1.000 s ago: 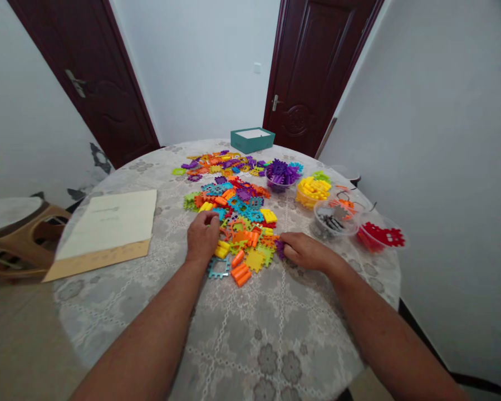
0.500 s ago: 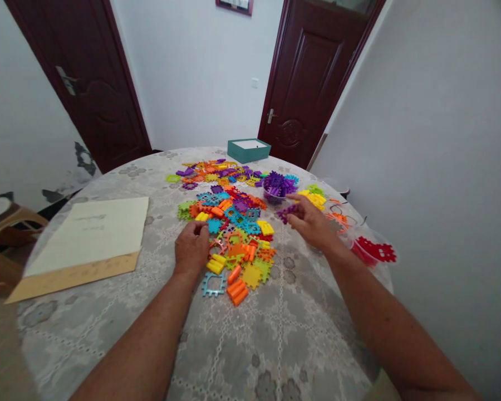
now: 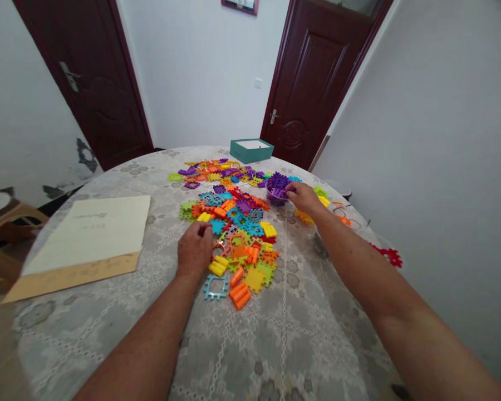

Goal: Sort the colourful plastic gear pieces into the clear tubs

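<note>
My right hand point(image 3: 304, 197) is at the right rim of a clear bowl point(image 3: 279, 201) heaped with purple building pieces point(image 3: 278, 182). Its fingers are pinched on a purple piece, partly lost among the others. My left hand point(image 3: 195, 244) rests on the table, curled, against the left side of a pile of mixed building pieces point(image 3: 244, 236). What its fingers hold, if anything, is hidden. Close to that hand lie yellow tube pieces point(image 3: 219, 265) and a light-blue square frame piece point(image 3: 216, 287). Orange tube pieces point(image 3: 240, 295) lie at the pile's near end.
Another spread of mixed pieces point(image 3: 217, 170) lies farther back, before a green box point(image 3: 251, 151). Yellow pieces point(image 3: 304, 216) and red pieces point(image 3: 388, 256) show around my right forearm. A paper sheet on cardboard point(image 3: 86, 236) lies at left. A stool point(image 3: 14, 231) stands beyond the table.
My right hand has moved away from me to the bowl's rim, carrying a purple piece from the tabletop. My left hand stays by the pile. The view has shifted slightly.
</note>
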`<state>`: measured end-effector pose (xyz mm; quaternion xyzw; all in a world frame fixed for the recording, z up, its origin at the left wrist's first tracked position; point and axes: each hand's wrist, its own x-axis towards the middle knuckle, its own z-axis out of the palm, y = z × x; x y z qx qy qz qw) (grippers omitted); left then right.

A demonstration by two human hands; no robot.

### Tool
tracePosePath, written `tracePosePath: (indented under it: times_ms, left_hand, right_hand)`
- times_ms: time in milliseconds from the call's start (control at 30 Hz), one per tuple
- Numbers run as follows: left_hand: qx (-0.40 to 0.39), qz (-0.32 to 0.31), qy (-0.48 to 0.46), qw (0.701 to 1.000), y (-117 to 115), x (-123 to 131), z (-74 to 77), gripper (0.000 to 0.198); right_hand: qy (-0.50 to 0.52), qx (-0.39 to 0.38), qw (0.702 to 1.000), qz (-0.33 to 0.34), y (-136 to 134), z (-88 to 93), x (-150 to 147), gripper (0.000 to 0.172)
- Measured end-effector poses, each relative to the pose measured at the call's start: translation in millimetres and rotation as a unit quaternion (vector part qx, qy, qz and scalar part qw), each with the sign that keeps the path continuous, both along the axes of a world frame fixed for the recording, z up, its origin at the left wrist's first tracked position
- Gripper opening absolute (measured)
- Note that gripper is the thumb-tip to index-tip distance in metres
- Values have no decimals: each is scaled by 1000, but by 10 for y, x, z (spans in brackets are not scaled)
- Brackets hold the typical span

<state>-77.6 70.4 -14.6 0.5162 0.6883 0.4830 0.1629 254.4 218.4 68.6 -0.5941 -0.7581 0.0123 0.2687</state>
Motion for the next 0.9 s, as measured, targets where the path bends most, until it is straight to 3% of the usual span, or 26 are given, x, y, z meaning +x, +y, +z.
tracePosePath:
  times_ms: [267,467,600,700,800,900]
  left_hand:
    - [0,-2,4,1000,1,2,-13,20]
    - [3,2,3,1000,8,7,-28,21]
    - [1,0,6,1000,11,7,-43,21]
    - [-2,0,5,1000,11,7,-45,21]
    - [-1,-1,9,1000,6,10,-34,22]
    - [-5,0,10,1000,1,15,-21,22]
  right_hand:
    - [-44,28,998,-19,-76,31,-49,32]
    - [-1,98,995,-13,-410,70,-184,35]
    - [24,65,996,62,-635,-130,-412,31]
    - [19,36,992,123,-679,-355,-622,37]
    - [6,6,991,135,-630,-541,-791,45]
    - [-22,-33,993,114,-581,-641,-874,39]
